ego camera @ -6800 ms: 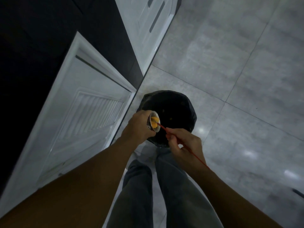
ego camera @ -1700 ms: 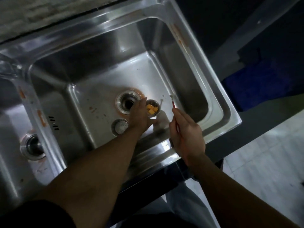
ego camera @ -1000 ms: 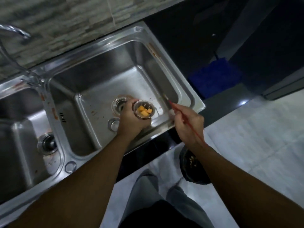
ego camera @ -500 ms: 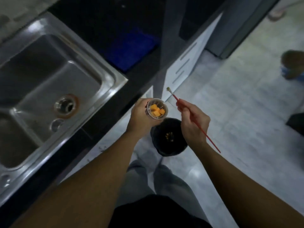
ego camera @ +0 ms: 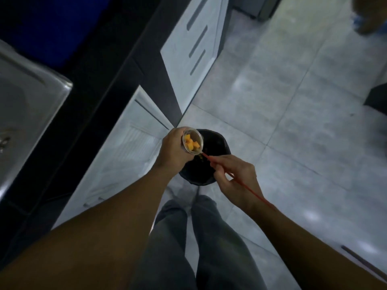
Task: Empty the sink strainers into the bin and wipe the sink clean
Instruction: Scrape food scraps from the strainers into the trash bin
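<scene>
The left hand (ego camera: pixel 173 151) grips the strainer (ego camera: pixel 192 141), tilted over the bin (ego camera: pixel 227 147), scraps (ego camera: pixel 191 143) inside; the right hand (ego camera: pixel 234 178) pinches a stick (ego camera: pixel 247 188), tip at the strainer's rim; a hard flick could fling scraps onto the floor (ego camera: pixel 293 122).

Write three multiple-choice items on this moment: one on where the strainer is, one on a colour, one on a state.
1. The strainer is held:
A) in the sink
B) above the bin
C) on the floor

2. The stick in the right hand is:
A) red
B) blue
C) white

3. The strainer is:
A) empty
B) full of water
C) holding orange pieces

Key:
1 B, the left hand holds it tilted over the bin's dark mouth.
2 A, a thin red shaft runs through the fingers.
3 C, orange chunks sit inside it.
</scene>
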The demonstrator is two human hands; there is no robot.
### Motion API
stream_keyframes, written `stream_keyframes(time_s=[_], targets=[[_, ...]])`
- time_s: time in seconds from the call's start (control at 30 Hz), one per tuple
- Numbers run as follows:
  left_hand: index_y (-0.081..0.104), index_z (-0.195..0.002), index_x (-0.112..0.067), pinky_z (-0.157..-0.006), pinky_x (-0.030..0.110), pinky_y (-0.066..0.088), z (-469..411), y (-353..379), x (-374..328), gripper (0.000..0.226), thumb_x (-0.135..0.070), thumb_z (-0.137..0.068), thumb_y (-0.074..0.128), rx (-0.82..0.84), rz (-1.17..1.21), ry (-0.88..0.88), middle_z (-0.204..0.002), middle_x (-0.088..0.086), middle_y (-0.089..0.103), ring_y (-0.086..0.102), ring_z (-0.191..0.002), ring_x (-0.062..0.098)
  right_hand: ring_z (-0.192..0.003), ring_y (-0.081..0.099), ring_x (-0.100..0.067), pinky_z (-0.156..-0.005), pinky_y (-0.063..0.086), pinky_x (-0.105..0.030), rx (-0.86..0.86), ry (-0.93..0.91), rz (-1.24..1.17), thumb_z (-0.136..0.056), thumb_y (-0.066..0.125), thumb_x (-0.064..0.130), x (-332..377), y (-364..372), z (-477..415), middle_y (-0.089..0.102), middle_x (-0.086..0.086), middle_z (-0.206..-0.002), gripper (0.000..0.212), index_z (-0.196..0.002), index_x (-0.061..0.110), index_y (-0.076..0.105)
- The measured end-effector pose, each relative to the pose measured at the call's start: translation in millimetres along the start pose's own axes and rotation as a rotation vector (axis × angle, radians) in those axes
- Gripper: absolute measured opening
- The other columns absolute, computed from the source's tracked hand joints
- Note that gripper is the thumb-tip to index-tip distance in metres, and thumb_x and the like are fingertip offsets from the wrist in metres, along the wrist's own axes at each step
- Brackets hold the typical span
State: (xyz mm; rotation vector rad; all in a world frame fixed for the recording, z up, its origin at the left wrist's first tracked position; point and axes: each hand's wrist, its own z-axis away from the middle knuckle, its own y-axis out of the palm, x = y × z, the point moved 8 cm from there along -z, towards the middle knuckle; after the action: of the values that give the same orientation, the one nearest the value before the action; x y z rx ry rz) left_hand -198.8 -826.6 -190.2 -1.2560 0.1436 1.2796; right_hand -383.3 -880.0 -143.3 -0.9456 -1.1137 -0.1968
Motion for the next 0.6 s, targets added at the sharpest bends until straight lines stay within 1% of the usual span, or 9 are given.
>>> stream_keyframes(time_s=[0.1, 0.17, 0.27, 0.33, 0.37, 0.4, 0.5, 0.6], targets=[[0.060, -0.129, -0.020, -0.098, 0.031, 0.052, -9, 25, 24, 0.073, -0.011, -0.063, 0.091, 0.056, -0.049, -0.012, -0.128, 0.002, 0.063, 0.059, -0.119, 0.019, -0.100, 0.064, 0.002, -0.093, 0.052, -0.015, 0.013, 0.051, 0.018, -0.095, 0.051, 0.024, -30, 20, -1, 0.071, 0.012, -0.111, 0.030, -0.119, 0.027, 0.070], [0.061, -0.127, -0.020, -0.092, 0.027, 0.049, -15, 38, 38, 0.071, -0.009, -0.063, 0.090, 0.075, -0.069, -0.004, -0.124, 0.003, 0.063, 0.059, -0.116, 0.020, -0.100, 0.061, 0.007, -0.093, 0.048, -0.008, 0.035, 0.078, 0.037, -0.096, 0.051, 0.027, -49, 35, -1, 0.069, 0.016, -0.112, 0.030, -0.121, 0.031, 0.066], [0.063, -0.123, -0.019, -0.090, 0.028, 0.050, -26, 55, 53, 0.066, -0.011, -0.063, 0.090, 0.103, -0.091, 0.038, -0.118, 0.003, 0.065, 0.058, -0.108, 0.015, -0.099, 0.057, 0.014, -0.089, 0.042, 0.000, 0.017, 0.089, 0.045, -0.097, 0.052, 0.023, -72, 50, -1, 0.062, 0.027, -0.107, 0.031, -0.124, 0.033, 0.062], [0.064, -0.121, -0.018, -0.091, 0.031, 0.052, -33, 65, 61, 0.063, -0.011, -0.064, 0.089, 0.119, -0.104, 0.055, -0.117, 0.004, 0.065, 0.056, -0.105, 0.013, -0.100, 0.057, 0.014, -0.088, 0.042, 0.001, -0.023, 0.101, 0.050, -0.097, 0.052, 0.021, -87, 54, -1, 0.057, 0.030, -0.107, 0.032, -0.125, 0.033, 0.063], [0.064, -0.121, -0.017, -0.093, 0.031, 0.052, -35, 70, 65, 0.062, -0.010, -0.065, 0.089, 0.127, -0.113, 0.052, -0.118, 0.005, 0.064, 0.057, -0.107, 0.015, -0.101, 0.057, 0.014, -0.087, 0.042, 0.000, -0.042, 0.108, 0.050, -0.097, 0.051, 0.022, -93, 55, -1, 0.057, 0.030, -0.108, 0.032, -0.125, 0.033, 0.063], [0.064, -0.123, -0.016, -0.096, 0.033, 0.051, -38, 75, 69, 0.062, -0.009, -0.066, 0.088, 0.135, -0.119, 0.041, -0.121, 0.006, 0.064, 0.057, -0.111, 0.018, -0.101, 0.058, 0.013, -0.087, 0.043, 0.000, -0.058, 0.114, 0.046, -0.097, 0.051, 0.022, -99, 57, 0, 0.057, 0.029, -0.109, 0.033, -0.125, 0.033, 0.062], [0.060, -0.130, -0.012, -0.105, 0.042, 0.050, -44, 88, 82, 0.069, -0.005, -0.067, 0.087, 0.168, -0.129, 0.000, -0.130, 0.010, 0.060, 0.055, -0.124, 0.027, -0.104, 0.059, 0.010, -0.087, 0.045, -0.002, -0.085, 0.128, 0.025, -0.097, 0.051, 0.022, -111, 66, 4, 0.058, 0.027, -0.113, 0.034, -0.127, 0.032, 0.062], [0.059, -0.133, -0.012, -0.106, 0.042, 0.049, -49, 100, 92, 0.069, -0.006, -0.070, 0.085, 0.201, -0.149, -0.020, -0.135, 0.010, 0.057, 0.053, -0.128, 0.026, -0.103, 0.062, 0.006, -0.087, 0.048, -0.006, -0.061, 0.116, 0.005, -0.096, 0.051, 0.021, -116, 83, 5, 0.064, 0.019, -0.114, 0.034, -0.125, 0.027, 0.066]])
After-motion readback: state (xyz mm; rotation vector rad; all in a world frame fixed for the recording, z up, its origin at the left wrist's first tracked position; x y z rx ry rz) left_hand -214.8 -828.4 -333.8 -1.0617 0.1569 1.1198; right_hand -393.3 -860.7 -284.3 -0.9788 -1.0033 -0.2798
